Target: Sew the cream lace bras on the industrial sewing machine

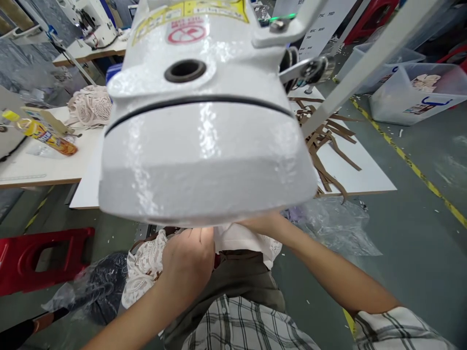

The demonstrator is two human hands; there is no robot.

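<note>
A large white sewing machine head (207, 160) fills the middle of the head view and hides what lies beneath it. My left hand (189, 260) is curled closed just under its near edge, at the border of a white cloth (237, 240) above my lap. White lace fabric (146, 262) hangs beside that hand, on its left. From the right, my right hand (264, 224) reaches under the machine head over the white cloth. Its fingers are out of sight, so their grip does not show.
Brown strips (328, 146) lie on the white table (368, 170) at right. Clear plastic bins (397, 104) stand on the floor beyond. A drink bottle (44, 136) lies on the left table. A red stool (69, 257) and plastic wrap (335, 226) are nearby.
</note>
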